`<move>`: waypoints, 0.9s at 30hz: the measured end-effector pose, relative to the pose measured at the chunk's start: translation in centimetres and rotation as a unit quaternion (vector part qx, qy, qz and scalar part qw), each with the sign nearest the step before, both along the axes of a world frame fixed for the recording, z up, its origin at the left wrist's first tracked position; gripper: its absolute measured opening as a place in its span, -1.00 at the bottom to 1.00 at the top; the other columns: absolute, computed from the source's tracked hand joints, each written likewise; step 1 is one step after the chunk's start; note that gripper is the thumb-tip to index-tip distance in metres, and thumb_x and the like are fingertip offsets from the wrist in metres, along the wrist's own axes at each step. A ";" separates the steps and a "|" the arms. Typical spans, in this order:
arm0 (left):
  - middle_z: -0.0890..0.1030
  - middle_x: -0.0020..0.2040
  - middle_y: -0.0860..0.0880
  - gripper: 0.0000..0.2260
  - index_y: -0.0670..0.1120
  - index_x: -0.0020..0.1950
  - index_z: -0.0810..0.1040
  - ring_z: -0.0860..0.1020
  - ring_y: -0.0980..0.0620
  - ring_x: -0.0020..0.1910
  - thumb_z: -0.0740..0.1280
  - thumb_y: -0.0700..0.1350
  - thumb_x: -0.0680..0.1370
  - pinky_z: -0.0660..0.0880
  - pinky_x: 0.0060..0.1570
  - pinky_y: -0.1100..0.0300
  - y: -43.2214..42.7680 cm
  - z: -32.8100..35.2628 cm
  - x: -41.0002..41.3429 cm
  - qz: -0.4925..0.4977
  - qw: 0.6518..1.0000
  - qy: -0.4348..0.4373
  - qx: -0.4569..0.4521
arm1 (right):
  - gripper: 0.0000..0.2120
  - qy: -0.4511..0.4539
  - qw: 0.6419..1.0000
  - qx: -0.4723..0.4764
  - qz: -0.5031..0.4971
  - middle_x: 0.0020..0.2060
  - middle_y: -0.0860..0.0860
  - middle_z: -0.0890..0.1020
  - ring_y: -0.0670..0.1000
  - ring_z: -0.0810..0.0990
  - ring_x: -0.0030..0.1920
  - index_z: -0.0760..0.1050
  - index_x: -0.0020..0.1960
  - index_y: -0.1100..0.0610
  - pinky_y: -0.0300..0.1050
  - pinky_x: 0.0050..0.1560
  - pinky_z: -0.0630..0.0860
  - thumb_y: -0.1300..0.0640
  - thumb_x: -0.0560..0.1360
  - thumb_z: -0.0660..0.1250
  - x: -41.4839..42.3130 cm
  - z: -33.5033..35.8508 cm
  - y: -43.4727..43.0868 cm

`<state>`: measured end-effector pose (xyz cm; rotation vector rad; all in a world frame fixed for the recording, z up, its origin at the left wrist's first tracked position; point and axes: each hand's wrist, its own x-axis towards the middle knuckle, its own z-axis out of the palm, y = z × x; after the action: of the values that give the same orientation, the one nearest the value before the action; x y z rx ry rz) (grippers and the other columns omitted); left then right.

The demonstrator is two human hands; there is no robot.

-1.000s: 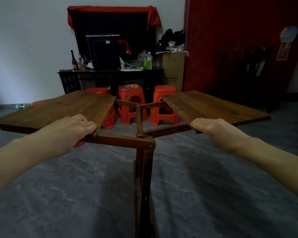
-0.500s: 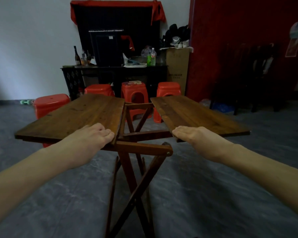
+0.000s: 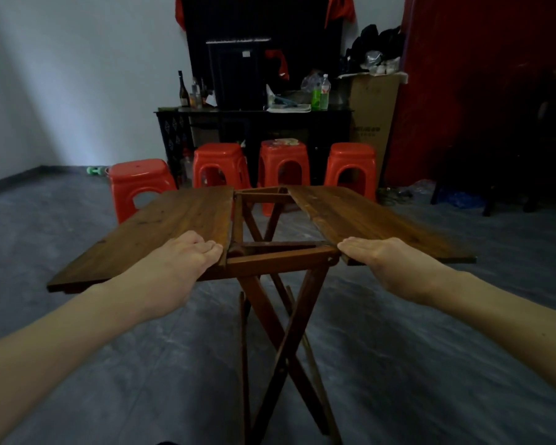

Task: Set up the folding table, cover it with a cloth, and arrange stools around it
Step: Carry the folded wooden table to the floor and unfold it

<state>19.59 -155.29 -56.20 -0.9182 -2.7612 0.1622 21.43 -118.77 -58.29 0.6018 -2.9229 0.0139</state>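
left hand (image 3: 180, 261) grips left leaf (image 3: 161, 226); right hand (image 3: 385, 261) flat on right leaf (image 3: 366, 216); box (image 3: 371, 101) print unreadable

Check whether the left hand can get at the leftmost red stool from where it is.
Probably not yet. The left hand grips the near inner corner of the left leaf, and the leftmost stool stands on the floor beyond that leaf's far end, so the board lies between them.
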 end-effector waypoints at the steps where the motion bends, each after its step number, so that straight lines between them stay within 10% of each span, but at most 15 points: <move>1: 0.42 0.25 0.11 -0.43 -0.01 0.46 0.30 0.29 0.13 0.22 0.28 -0.31 0.48 0.35 0.26 0.19 0.1 0.1 -0.2 -0.004 1.000 0.003 -0.001 | -0.31 -0.004 1.000 0.001 -0.004 0.55 -0.12 0.19 -0.14 0.14 0.53 0.10 0.57 -0.05 0.01 0.52 0.21 0.41 0.56 0.18 0.0 -0.1 0.1; 27: 0.39 0.37 -0.03 -0.43 -0.10 0.53 0.17 0.30 -0.04 0.24 0.21 -0.21 0.52 0.43 0.12 0.03 1.8 -1.3 3.5 -0.012 0.984 0.032 -0.173 | -0.68 -0.004 0.978 0.125 0.165 0.28 -0.04 0.49 -0.03 0.45 0.32 0.41 0.32 0.06 -0.10 0.25 0.43 0.23 0.59 0.23 3.5 3.0 -9.1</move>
<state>23.11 -153.51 -57.53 -1.0032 -2.7070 0.6738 24.94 -127.88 -55.31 1.1225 -2.8144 -0.3163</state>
